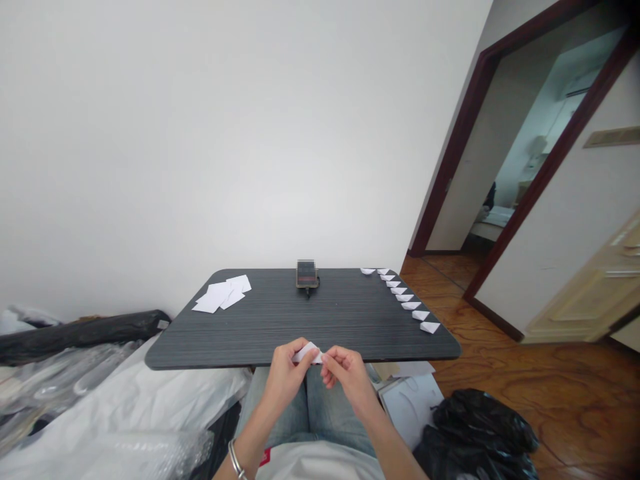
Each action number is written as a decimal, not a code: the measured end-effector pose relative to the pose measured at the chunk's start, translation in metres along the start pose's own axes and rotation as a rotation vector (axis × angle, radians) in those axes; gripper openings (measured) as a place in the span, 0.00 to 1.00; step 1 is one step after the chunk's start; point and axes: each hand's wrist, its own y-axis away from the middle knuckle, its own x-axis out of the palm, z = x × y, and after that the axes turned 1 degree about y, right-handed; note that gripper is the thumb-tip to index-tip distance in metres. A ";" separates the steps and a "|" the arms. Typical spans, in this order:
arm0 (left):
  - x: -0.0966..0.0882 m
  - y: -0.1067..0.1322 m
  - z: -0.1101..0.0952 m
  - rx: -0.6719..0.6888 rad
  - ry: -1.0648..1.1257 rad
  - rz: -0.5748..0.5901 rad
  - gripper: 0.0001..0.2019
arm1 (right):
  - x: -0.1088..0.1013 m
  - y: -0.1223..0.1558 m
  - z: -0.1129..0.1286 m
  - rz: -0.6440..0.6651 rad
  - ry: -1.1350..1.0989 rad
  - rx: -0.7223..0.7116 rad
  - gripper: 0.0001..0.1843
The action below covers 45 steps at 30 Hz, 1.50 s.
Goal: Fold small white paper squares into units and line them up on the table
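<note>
A small folded white paper (307,351) is held between my two hands, just above the front edge of the dark table (280,320). My left hand (287,367) pinches its left part between thumb and fingers. On the right side, the thumb and forefinger of my right hand (345,370) close on the paper's right tip. Both hands partly cover the paper, so its full shape is hidden. Several small folded white paper pieces (411,306) stand in a row along the table's right edge. Flat white paper sheets (215,297) lie overlapping at the left.
A small dark device (307,275) with a cable stands at the table's back middle, near the white wall (280,133). Black plastic bags (480,427) lie on the wooden floor at right. Plastic-wrapped items (125,413) fill the left side. A doorway (500,147) is at right.
</note>
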 end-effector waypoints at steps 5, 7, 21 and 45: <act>0.001 -0.001 0.003 -0.002 0.046 0.016 0.16 | 0.000 0.004 -0.002 -0.003 0.092 -0.147 0.18; 0.001 -0.002 0.004 -0.003 0.078 0.017 0.14 | 0.000 0.005 -0.004 -0.031 0.107 -0.169 0.18; -0.009 -0.005 0.002 -0.063 0.260 -0.010 0.09 | -0.012 -0.005 -0.007 0.010 0.007 -0.097 0.15; -0.004 -0.007 0.006 -0.131 0.495 -0.027 0.11 | -0.006 -0.006 -0.009 0.017 -0.029 -0.081 0.17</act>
